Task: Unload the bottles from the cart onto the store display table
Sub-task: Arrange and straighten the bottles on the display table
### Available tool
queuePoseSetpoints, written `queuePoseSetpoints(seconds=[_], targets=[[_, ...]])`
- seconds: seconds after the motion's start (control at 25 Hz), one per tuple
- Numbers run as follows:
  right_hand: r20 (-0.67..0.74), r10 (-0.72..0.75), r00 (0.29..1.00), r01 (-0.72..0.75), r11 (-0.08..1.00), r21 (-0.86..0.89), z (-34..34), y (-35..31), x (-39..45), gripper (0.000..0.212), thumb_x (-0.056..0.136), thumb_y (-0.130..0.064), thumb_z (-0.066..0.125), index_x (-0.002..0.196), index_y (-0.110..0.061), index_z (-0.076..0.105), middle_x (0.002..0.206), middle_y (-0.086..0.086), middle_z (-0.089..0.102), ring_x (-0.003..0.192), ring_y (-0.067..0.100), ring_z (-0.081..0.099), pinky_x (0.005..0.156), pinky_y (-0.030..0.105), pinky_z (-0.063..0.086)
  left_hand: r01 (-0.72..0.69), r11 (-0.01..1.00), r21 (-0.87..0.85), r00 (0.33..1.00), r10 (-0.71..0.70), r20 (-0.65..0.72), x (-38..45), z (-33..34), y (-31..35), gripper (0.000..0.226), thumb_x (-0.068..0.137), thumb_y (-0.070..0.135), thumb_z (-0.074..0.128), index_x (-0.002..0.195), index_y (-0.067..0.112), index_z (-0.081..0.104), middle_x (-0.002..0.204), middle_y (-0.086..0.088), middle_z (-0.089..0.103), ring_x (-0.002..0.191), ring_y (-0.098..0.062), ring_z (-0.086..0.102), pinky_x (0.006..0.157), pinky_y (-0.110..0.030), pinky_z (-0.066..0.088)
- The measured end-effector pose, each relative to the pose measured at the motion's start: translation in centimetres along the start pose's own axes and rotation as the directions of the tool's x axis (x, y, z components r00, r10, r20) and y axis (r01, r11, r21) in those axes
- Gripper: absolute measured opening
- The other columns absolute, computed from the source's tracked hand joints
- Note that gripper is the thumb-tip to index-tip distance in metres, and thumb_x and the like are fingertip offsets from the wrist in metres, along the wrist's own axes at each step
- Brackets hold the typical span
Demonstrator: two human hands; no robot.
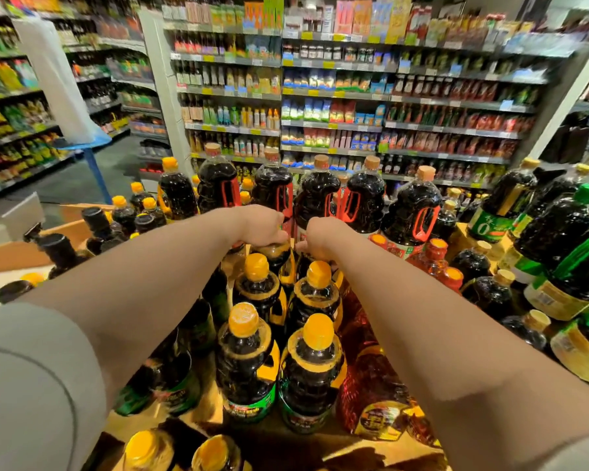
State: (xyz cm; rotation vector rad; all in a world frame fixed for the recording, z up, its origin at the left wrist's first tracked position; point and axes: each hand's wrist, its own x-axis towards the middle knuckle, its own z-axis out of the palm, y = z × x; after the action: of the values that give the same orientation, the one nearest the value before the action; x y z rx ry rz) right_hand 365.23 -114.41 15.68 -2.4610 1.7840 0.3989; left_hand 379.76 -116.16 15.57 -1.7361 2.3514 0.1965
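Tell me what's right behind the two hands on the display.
Behind the left hand and right hand stands a row of large dark bottles with red handles and tan caps. Their lower labels are hidden by the hands. Store shelves rise behind them.

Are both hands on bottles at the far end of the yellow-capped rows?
Yes: the left hand grips one dark bottle's top and the right hand grips its neighbour, beyond the yellow-capped bottles.

Wooden display table [198,411]; upright yellow-capped dark bottles [249,362] in rows
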Motion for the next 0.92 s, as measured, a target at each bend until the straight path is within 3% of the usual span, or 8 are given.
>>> queuePoseSetpoints(seconds=[0.16,0.32,0.44,0.52,0.64,0.72,0.84,0.92], targets=[[0.044,0.045,0.998,-0.045,0.999,0.019,-0.4,-0.3,-0.3,0.052,0.099,-0.043,0.043,0.126,0.001,0.047,0.121,0.014,0.059,0.11,0.031,0.057,0.076,0.035,0.045,0.0,0.999,-0.039,1.0,0.0,0.003,-0.1,0.0,-0.3,0.054,0.103,0.042,0.039,0.144,0.007,0.038,0.131,-0.012,0.057,0.118,-0.028,0.053,0.089,-0.032,0.039],[0.023,0.037,0.999,-0.037,0.999,0.01,-0.2,-0.1,0.0,0.051,0.099,-0.041,0.044,0.126,0.002,0.045,0.119,0.015,0.059,0.106,0.031,0.06,0.053,0.029,0.04,-0.003,0.999,-0.051,1.0,0.003,0.002,0.3,0.3,-0.6,0.05,0.102,0.043,0.042,0.136,0.006,0.043,0.086,-0.001,0.055,0.087,-0.024,0.055,0.075,-0.033,0.042],[0.003,0.027,1.0,-0.027,0.998,-0.051,0.1,-0.2,-0.1,0.047,0.101,-0.039,0.041,0.124,0.001,0.047,0.113,0.011,0.059,0.105,0.029,0.06,0.062,0.032,0.044,0.036,0.994,-0.101,0.999,-0.035,0.006,0.4,0.5,-0.1,0.058,0.101,0.044,0.045,0.139,0.001,0.037,0.096,-0.007,0.054,0.087,-0.025,0.054,0.072,-0.033,0.041],[-0.028,0.015,1.0,-0.016,0.999,-0.038,0.3,-0.1,0.0,0.047,0.1,-0.042,0.042,0.122,0.0,0.047,0.095,0.009,0.055,0.094,0.028,0.06,0.068,0.032,0.043,0.077,0.981,-0.176,0.997,-0.071,0.037,-0.3,0.1,0.3,0.073,0.099,0.051,0.044,0.146,0.0,0.023,0.112,-0.014,0.06,0.091,-0.026,0.057,0.072,-0.032,0.042],[-0.029,0.045,0.999,-0.045,0.999,0.013,0.6,0.0,0.5,0.048,0.097,-0.045,0.046,0.115,-0.001,0.047,0.075,0.004,0.049,0.077,0.024,0.054,0.065,0.033,0.043,0.108,0.964,-0.242,0.994,-0.1,0.044,-3.3,-1.0,0.7,0.08,0.099,0.051,0.046,0.151,0.005,0.007,0.09,-0.011,0.066,0.068,-0.02,0.059,0.056,-0.03,0.047],[-0.033,0.036,0.999,-0.036,0.999,0.022,0.7,0.2,0.8,0.045,0.096,-0.047,0.047,0.108,-0.004,0.047,0.073,0.004,0.049,0.069,0.021,0.052,0.061,0.032,0.042,0.05,0.982,-0.183,0.992,-0.071,-0.107,-6.7,-2.1,0.9,0.069,0.101,0.04,0.047,0.15,0.006,0.013,0.079,-0.005,0.058,0.065,-0.018,0.059,0.056,-0.032,0.049],[-0.028,0.037,0.999,-0.035,0.998,0.05,0.4,0.0,0.5,0.037,0.097,-0.043,0.05,0.092,-0.006,0.046,0.076,0.007,0.055,0.066,0.021,0.053,0.063,0.039,0.049,-0.034,0.999,-0.031,0.944,0.022,-0.33,-12.9,-3.6,0.7,0.035,0.101,0.03,0.043,0.129,0.011,0.045,0.083,-0.001,0.052,0.08,-0.023,0.06,0.069,-0.043,0.055],[-0.011,0.091,0.996,-0.091,0.996,-0.015,0.2,-0.3,-0.5,0.037,0.099,-0.039,0.046,0.1,-0.002,0.047,0.094,0.013,0.061,0.084,0.028,0.06,0.071,0.039,0.051,-0.019,0.997,0.076,0.912,0.048,-0.407,-16.2,-2.8,0.7,0.027,0.1,0.036,0.039,0.111,0.017,0.054,0.083,0.0,0.054,0.081,-0.023,0.058,0.07,-0.042,0.053]])
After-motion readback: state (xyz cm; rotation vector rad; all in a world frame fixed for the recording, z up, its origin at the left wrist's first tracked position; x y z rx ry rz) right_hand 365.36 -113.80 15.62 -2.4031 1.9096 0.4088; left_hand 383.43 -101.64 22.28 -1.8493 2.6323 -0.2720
